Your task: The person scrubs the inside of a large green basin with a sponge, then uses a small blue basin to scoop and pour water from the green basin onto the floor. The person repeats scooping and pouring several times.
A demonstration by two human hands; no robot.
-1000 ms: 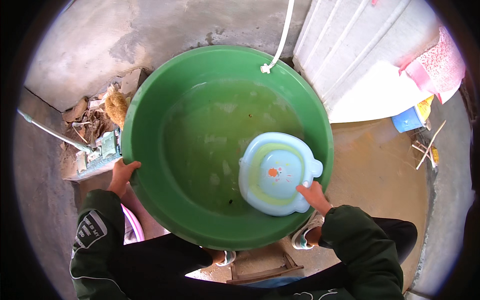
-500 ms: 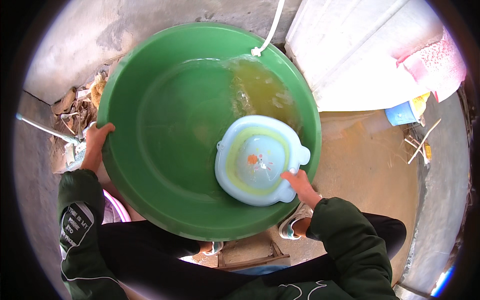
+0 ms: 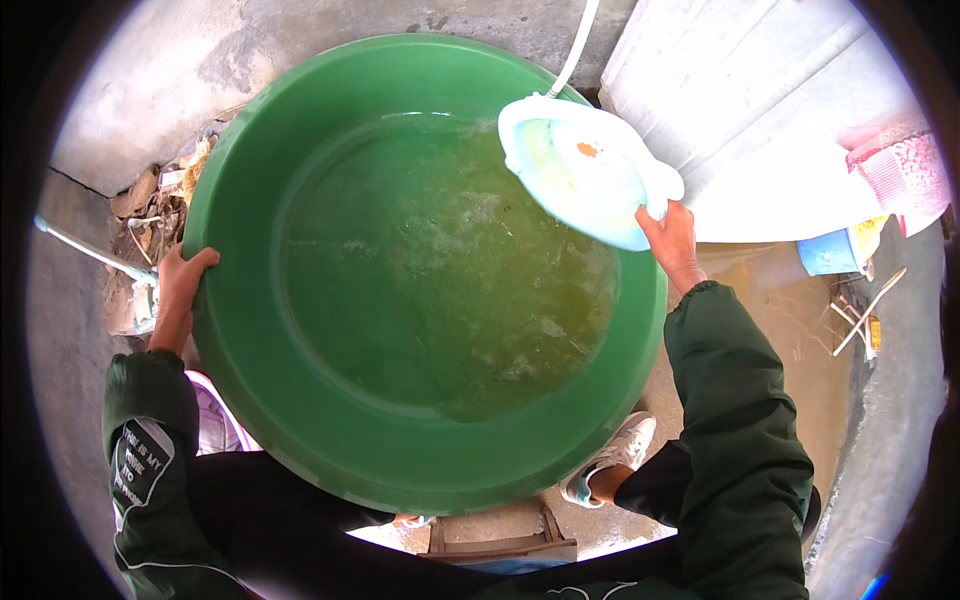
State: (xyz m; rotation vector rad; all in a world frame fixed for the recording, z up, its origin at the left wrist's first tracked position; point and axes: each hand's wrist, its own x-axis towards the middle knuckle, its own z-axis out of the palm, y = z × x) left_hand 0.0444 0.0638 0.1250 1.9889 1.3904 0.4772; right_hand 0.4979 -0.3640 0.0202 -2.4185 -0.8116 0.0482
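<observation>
In front of me stands a large round green tub (image 3: 330,420) with murky, yellowish water (image 3: 520,300) in its bottom. My left hand (image 3: 178,285) is closed over the tub's left rim. With my right hand (image 3: 672,243) I grip the edge of a light-blue washbasin (image 3: 610,215), its thumb on the inner side. The basin is tilted over the tub's far right rim, a small orange print showing on its inside. A white hose (image 3: 578,45) comes down from above to the basin's far edge; its end is hidden there.
A pale panel (image 3: 740,110) stands at the far right, with a pink cloth (image 3: 900,180) and a blue container (image 3: 830,253) beside it. Sticks (image 3: 868,315) lie on the wet floor. Leaves and debris (image 3: 140,210) line the left wall. A small wooden stool (image 3: 500,545) sits between my feet.
My right hand has carried the basin up and away to the tub's far right rim, tilting it. The murky water has spread across the tub bottom. My left hand stays on the rim.
</observation>
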